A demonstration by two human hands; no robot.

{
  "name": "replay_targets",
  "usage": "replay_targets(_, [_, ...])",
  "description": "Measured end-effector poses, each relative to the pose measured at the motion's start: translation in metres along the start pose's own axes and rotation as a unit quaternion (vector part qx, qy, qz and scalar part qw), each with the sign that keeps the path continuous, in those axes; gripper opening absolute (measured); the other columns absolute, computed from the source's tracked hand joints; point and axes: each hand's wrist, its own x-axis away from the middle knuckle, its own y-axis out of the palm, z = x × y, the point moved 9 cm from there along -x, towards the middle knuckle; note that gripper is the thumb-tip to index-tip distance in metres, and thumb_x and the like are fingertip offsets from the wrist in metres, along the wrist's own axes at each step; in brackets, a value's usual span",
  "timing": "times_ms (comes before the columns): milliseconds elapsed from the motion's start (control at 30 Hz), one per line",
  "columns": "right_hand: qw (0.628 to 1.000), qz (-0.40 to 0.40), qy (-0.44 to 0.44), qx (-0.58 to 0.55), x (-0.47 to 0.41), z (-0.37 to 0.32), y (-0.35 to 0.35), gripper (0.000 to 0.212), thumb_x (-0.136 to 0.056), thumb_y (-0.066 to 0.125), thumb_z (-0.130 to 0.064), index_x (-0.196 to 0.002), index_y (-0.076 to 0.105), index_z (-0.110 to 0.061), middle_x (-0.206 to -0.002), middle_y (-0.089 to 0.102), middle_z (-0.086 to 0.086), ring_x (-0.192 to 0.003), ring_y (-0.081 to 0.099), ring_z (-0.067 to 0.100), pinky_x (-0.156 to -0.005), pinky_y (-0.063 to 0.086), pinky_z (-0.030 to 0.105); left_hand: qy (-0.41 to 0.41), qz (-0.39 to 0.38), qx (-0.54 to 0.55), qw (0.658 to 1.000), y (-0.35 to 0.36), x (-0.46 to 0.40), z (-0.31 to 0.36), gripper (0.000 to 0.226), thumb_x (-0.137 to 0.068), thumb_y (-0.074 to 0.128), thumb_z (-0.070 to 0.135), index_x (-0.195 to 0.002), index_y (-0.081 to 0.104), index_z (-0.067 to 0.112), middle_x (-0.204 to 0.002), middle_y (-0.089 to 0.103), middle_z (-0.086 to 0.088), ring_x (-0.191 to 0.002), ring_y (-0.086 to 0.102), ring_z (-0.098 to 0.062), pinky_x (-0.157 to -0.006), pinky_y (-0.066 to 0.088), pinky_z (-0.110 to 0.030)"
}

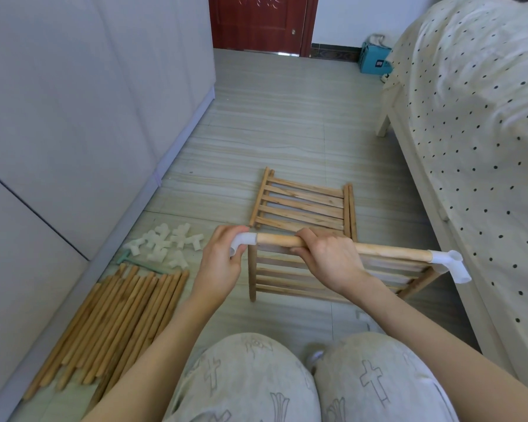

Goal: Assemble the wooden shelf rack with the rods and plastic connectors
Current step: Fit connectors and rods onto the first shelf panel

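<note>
I hold a slatted wooden shelf panel (290, 271) tilted above the floor. My right hand (326, 257) grips its top rod (390, 252) near the middle. My left hand (223, 257) is closed on a white plastic connector (244, 240) sitting on the rod's left end. Another white connector (451, 264) caps the rod's right end. A second slatted panel (305, 204) lies flat on the floor beyond. Several loose wooden rods (113, 324) lie at the lower left, with a pile of white connectors (168, 243) beside them.
A small green tool (141, 263) lies between the connector pile and the rods. A grey wardrobe (73, 117) runs along the left, a bed with a dotted cover (485, 132) along the right. A teal box (374, 57) and a red door (259, 22) are far off. My knees (311, 382) fill the bottom.
</note>
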Motion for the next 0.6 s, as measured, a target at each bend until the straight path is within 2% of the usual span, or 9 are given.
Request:
replay_targets(200, [1.0, 0.011, -0.006, -0.018, 0.0, -0.002, -0.004, 0.036, -0.097, 0.041, -0.042, -0.119, 0.055, -0.017, -0.109, 0.063, 0.0, -0.097, 0.059, 0.022, -0.065, 0.029, 0.027, 0.026, -0.032, 0.031, 0.999, 0.008, 0.001, 0.016, 0.035, -0.09, 0.059, 0.007, -0.124, 0.056, 0.011, -0.121, 0.054, 0.0, -0.104, 0.045, -0.001, -0.085, 0.024, 0.006])
replay_targets(300, [0.999, 0.025, -0.015, -0.037, 0.001, 0.0, -0.009, 0.038, -0.096, 0.041, -0.044, -0.118, 0.056, -0.017, -0.108, 0.064, -0.001, -0.097, 0.061, 0.022, -0.064, 0.034, 0.028, -0.06, -0.092, 0.208, 0.972, 0.013, 0.006, 0.008, 0.045, -0.089, 0.06, 0.03, -0.132, 0.048, 0.022, -0.124, 0.055, 0.015, -0.113, 0.047, 0.012, -0.089, 0.033, -0.001])
replay_targets(367, [0.998, 0.031, -0.031, -0.054, 0.003, -0.001, -0.011, 0.037, -0.096, 0.04, -0.044, -0.114, 0.058, -0.016, -0.103, 0.065, 0.0, -0.09, 0.062, 0.022, -0.061, 0.035, 0.028, -0.11, -0.105, 0.291, 0.945, 0.015, 0.005, 0.003, 0.051, -0.089, 0.043, 0.05, -0.134, 0.046, 0.028, -0.124, 0.058, 0.019, -0.117, 0.046, 0.012, -0.095, 0.036, -0.012])
replay_targets(467, [0.997, 0.016, -0.06, -0.051, 0.004, -0.006, -0.011, 0.037, -0.097, 0.036, -0.046, -0.11, 0.057, -0.018, -0.097, 0.065, -0.002, -0.079, 0.063, 0.022, -0.054, 0.033, 0.027, -0.176, -0.142, 0.328, 0.917, 0.026, 0.001, -0.004, 0.046, -0.094, 0.019, 0.054, -0.127, 0.047, 0.037, -0.122, 0.058, 0.026, -0.126, 0.043, 0.001, -0.105, 0.03, -0.029])
replay_targets(533, [0.995, 0.002, -0.083, -0.055, 0.007, -0.013, -0.013, 0.034, -0.096, 0.04, -0.044, -0.105, 0.059, -0.017, -0.087, 0.067, -0.001, -0.069, 0.063, 0.024, -0.05, 0.03, 0.026, -0.183, -0.176, 0.309, 0.917, 0.033, 0.004, -0.002, 0.043, -0.091, 0.016, 0.057, -0.12, 0.046, 0.045, -0.131, 0.052, 0.023, -0.129, 0.038, -0.002, -0.107, 0.028, -0.035])
replay_targets(600, [0.995, 0.024, -0.088, -0.047, 0.009, -0.019, -0.021, 0.026, -0.093, 0.05, -0.038, -0.094, 0.063, -0.016, -0.073, 0.066, -0.002, -0.055, 0.061, 0.023, -0.045, 0.026, 0.023, -0.168, -0.19, 0.291, 0.922, 0.033, 0.005, 0.003, 0.041, -0.086, 0.018, 0.061, -0.118, 0.043, 0.053, -0.139, 0.043, 0.024, -0.129, 0.034, 0.003, -0.102, 0.029, -0.032])
